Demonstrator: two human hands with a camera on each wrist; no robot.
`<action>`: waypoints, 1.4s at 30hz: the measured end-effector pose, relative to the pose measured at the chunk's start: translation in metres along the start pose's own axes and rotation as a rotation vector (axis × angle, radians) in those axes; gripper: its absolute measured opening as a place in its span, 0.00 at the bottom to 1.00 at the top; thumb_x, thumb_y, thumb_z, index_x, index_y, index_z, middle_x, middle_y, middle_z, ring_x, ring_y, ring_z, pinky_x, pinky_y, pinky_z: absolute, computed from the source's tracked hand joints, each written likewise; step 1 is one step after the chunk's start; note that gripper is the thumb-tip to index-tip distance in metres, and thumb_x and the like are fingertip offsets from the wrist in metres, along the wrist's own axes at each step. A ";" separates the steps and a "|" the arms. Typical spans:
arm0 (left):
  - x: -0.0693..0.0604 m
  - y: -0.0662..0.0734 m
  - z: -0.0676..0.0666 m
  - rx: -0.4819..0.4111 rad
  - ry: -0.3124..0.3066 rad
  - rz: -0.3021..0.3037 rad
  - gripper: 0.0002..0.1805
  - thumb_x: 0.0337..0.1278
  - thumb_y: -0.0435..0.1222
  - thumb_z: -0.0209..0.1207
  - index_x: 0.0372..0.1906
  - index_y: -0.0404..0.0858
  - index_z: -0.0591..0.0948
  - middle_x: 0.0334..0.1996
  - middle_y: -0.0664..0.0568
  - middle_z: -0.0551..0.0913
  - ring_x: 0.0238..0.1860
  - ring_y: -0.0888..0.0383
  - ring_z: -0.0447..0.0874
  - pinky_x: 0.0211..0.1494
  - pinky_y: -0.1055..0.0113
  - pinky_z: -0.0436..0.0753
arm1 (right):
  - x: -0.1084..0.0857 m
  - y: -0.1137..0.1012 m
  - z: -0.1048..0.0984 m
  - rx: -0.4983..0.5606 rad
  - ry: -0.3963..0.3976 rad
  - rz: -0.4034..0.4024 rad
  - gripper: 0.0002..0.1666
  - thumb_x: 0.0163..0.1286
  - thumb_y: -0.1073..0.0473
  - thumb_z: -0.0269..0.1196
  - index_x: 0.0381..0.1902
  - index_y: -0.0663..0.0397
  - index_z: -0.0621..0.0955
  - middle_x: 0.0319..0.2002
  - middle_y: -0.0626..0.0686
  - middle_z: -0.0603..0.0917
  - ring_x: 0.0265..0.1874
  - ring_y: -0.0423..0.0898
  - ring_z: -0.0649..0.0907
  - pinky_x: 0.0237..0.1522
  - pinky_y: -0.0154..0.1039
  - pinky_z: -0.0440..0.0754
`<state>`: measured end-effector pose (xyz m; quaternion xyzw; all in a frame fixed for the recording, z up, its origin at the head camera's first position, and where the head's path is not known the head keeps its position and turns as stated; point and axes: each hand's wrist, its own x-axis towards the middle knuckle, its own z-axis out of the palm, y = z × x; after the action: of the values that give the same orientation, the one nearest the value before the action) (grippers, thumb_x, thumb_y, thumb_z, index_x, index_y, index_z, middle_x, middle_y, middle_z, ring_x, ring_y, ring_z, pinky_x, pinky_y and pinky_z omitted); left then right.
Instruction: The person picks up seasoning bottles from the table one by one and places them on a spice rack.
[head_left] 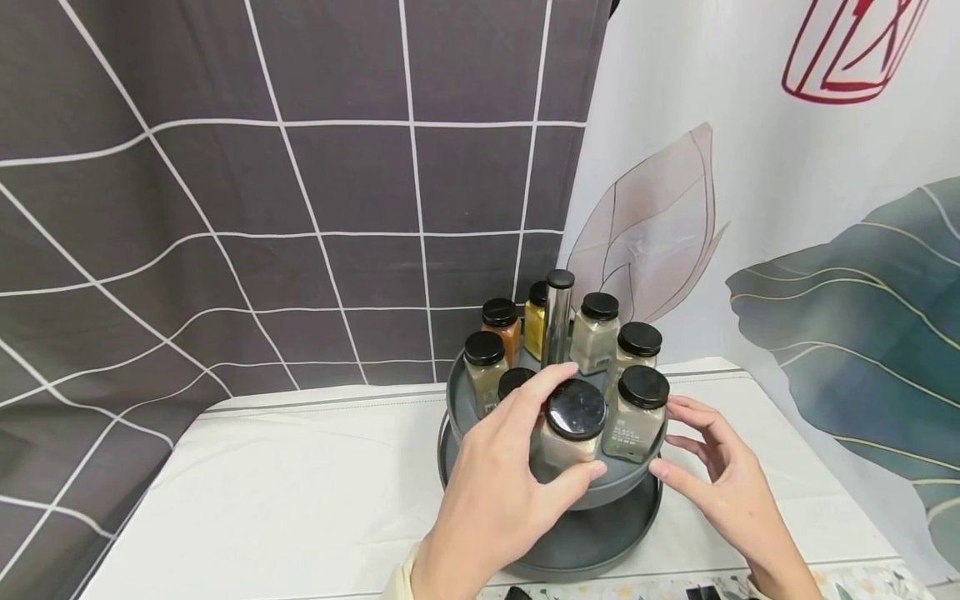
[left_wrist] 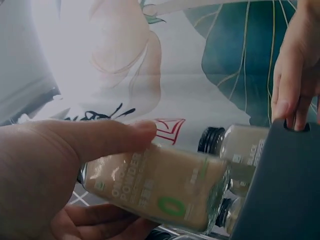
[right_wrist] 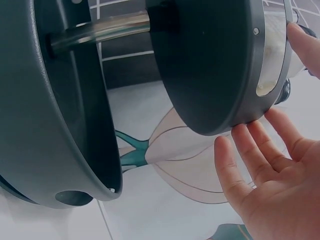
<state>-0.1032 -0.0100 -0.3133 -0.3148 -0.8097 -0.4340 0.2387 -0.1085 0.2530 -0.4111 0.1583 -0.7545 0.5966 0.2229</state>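
Observation:
My left hand (head_left: 498, 479) grips a square glass spice jar (head_left: 574, 410) with a black lid between thumb and fingers. In the left wrist view, tan powder fills the jar (left_wrist: 165, 187), and its label reads partly "POWDER". That jar is at the front of a grey two-tier turntable's upper tray (head_left: 611, 490); whether its base touches the tray, I cannot tell. On the tray's right side, the fingertips of my right hand (head_left: 731, 487) touch the outer wall (right_wrist: 250, 85), its fingers spread and loosely bent. Beside it stands a jar labelled black pepper (head_left: 636, 412).
Several more black-lidded jars, including an orange one (head_left: 501, 325) and a yellow one (head_left: 535, 321), ring the metal post (head_left: 557, 317). Below is the lower tray (head_left: 592, 542) on a white-covered table (head_left: 315, 483). Dark checked cloth (head_left: 360, 183) hangs behind.

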 end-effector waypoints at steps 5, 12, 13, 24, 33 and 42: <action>0.008 -0.003 0.002 0.037 -0.030 0.104 0.42 0.45 0.41 0.78 0.68 0.52 0.73 0.53 0.59 0.82 0.53 0.66 0.82 0.53 0.71 0.82 | 0.000 0.000 0.000 0.002 0.000 0.000 0.41 0.50 0.87 0.67 0.64 0.73 0.71 0.66 0.54 0.72 0.65 0.41 0.72 0.55 0.26 0.76; 0.020 -0.006 0.003 0.120 -0.057 0.216 0.41 0.39 0.42 0.81 0.62 0.41 0.74 0.51 0.54 0.83 0.45 0.63 0.84 0.48 0.74 0.83 | 0.001 0.001 0.000 0.020 -0.005 -0.013 0.41 0.49 0.87 0.67 0.63 0.74 0.71 0.66 0.55 0.72 0.64 0.41 0.73 0.55 0.26 0.77; 0.022 -0.006 0.002 0.142 -0.070 0.229 0.42 0.38 0.42 0.81 0.61 0.40 0.74 0.50 0.53 0.83 0.44 0.62 0.84 0.47 0.74 0.83 | 0.001 0.001 0.000 0.017 -0.005 -0.013 0.41 0.49 0.87 0.67 0.63 0.74 0.71 0.66 0.54 0.72 0.64 0.41 0.73 0.55 0.26 0.77; 0.044 -0.011 -0.001 0.392 -0.352 0.398 0.41 0.38 0.53 0.79 0.57 0.38 0.75 0.43 0.56 0.85 0.38 0.63 0.84 0.43 0.71 0.84 | 0.001 0.003 0.000 0.043 -0.017 -0.027 0.41 0.50 0.88 0.66 0.64 0.74 0.71 0.66 0.55 0.72 0.65 0.41 0.73 0.56 0.26 0.76; 0.052 -0.016 0.001 0.549 -0.352 0.431 0.43 0.35 0.61 0.77 0.55 0.40 0.76 0.38 0.61 0.87 0.36 0.63 0.84 0.49 0.69 0.80 | 0.000 0.001 0.000 0.017 -0.008 0.006 0.40 0.51 0.87 0.66 0.64 0.73 0.71 0.67 0.54 0.71 0.64 0.41 0.73 0.56 0.26 0.76; 0.055 -0.022 0.006 0.568 -0.316 0.431 0.44 0.30 0.63 0.77 0.51 0.39 0.78 0.35 0.62 0.89 0.37 0.69 0.86 0.62 0.70 0.76 | 0.000 0.000 0.000 -0.007 -0.001 0.027 0.40 0.52 0.86 0.67 0.64 0.72 0.72 0.67 0.54 0.71 0.65 0.41 0.72 0.56 0.25 0.76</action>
<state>-0.1577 0.0028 -0.2921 -0.4621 -0.8396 -0.0787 0.2746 -0.1084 0.2527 -0.4107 0.1479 -0.7587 0.5969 0.2149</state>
